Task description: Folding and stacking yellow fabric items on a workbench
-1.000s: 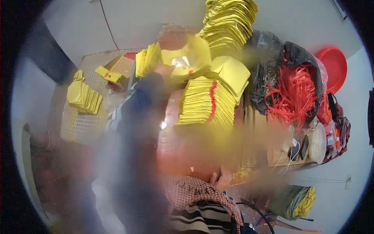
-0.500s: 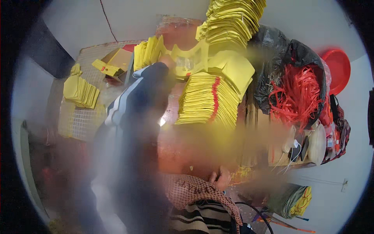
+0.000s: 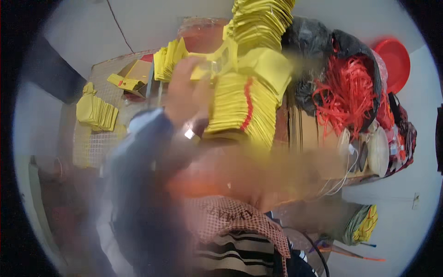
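Note:
My left hand, in a dark blue sleeve with pale stripes, is smeared by motion. It is raised beside the front stack of folded yellow paper pieces, which has a red band along it. Just beyond its fingers lies an unfolded yellow piece with a clear window; I cannot tell whether they touch it. More yellow folded pieces stand upright behind the hand. My right hand is low by the table's near edge, mostly lost in a hazy blur, its fingers unreadable.
A tall yellow stack rises at the back. To the right are a black bag of red plastic strips and a red basin. An open carton and a small yellow stack sit at left.
My left hand has drawn back toward me from the upright yellow pieces and now shows more fully. The view has shifted slightly. My right hand stays low, now more blurred.

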Demonstrator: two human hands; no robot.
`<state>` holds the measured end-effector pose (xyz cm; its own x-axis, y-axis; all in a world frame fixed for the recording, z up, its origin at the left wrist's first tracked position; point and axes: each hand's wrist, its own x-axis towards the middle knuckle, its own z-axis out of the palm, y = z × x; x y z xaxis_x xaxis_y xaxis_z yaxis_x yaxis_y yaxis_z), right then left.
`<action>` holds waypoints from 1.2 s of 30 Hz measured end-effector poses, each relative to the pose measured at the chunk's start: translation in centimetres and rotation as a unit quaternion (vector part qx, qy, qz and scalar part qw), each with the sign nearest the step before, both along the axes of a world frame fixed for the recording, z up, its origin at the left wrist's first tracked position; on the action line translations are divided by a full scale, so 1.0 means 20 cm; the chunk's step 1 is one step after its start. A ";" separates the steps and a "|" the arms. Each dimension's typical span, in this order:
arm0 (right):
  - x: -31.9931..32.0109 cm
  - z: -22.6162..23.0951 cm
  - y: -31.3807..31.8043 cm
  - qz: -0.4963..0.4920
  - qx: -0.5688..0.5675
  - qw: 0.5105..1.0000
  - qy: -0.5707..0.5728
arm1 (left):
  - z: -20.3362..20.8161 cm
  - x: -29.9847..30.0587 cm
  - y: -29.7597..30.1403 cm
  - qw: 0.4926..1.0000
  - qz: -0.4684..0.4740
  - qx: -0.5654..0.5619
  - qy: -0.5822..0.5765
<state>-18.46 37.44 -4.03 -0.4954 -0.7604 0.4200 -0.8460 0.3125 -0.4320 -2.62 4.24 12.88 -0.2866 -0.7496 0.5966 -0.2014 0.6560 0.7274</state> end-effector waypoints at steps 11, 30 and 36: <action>-0.04 0.00 -0.02 0.038 0.035 0.999 0.019 | -0.42 -0.15 0.69 0.807 -0.274 0.522 0.038; -0.05 0.07 0.00 0.062 0.055 0.995 -0.047 | -0.34 -0.33 0.57 0.783 -0.116 0.573 0.212; -0.04 0.02 -0.03 0.048 -0.030 0.947 -0.315 | -0.39 -0.30 0.57 0.791 -0.119 0.566 0.202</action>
